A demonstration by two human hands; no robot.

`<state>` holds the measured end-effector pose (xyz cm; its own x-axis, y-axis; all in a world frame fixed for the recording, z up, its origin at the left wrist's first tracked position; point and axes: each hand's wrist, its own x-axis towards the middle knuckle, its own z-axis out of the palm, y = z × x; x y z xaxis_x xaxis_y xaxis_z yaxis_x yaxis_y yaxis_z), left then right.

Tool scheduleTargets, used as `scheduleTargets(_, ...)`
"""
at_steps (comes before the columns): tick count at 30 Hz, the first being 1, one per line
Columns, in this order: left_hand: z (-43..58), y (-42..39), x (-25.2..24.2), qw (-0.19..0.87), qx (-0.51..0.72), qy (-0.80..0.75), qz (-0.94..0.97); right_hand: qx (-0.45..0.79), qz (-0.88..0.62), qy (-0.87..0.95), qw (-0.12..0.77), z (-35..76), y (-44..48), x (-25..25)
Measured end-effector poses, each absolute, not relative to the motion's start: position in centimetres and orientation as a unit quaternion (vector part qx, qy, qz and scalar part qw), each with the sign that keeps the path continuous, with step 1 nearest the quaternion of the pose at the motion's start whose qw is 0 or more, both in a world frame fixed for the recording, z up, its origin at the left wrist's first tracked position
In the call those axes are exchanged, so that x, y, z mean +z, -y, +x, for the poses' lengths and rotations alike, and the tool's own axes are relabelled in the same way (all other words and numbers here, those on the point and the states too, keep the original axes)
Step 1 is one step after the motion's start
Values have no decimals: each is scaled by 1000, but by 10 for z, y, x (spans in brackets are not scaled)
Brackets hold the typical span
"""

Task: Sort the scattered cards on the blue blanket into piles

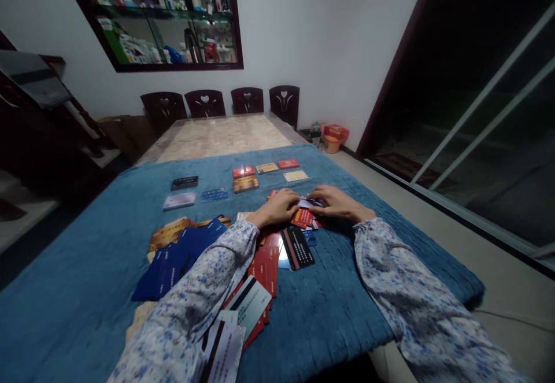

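My left hand (280,206) and my right hand (335,202) meet over the card pile on the near right part of the table, with fingers curled. A pale card (304,202) lies between them, and the fingers of both hands grip its edges. Red cards (302,217) show just under the fingertips. A black card with a stripe (297,249) lies face down nearer me. Blue cards (173,264), red cards (266,270) and pale striped cards (249,302) spread loosely around and beneath my left forearm.
Small card stacks stand farther back: black (184,182), lilac (179,200), blue (214,195), gold (245,183), red (288,164) and cream (295,176). A blue cloth (347,290) covers the near table. Several dark chairs (204,103) line the far end.
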<state>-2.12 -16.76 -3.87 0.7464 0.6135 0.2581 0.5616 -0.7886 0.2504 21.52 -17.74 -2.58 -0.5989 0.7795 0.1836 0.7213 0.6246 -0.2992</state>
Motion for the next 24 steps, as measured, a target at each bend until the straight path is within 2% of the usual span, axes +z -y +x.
scheduleTargets(13,-24,167,-36,39,180,-362,914,94,-429,879,185,216,179,-25)
scheduleTargets(24,-25,164,-35,56,204,-393,895,62,-479,852,202,217,167,-40)
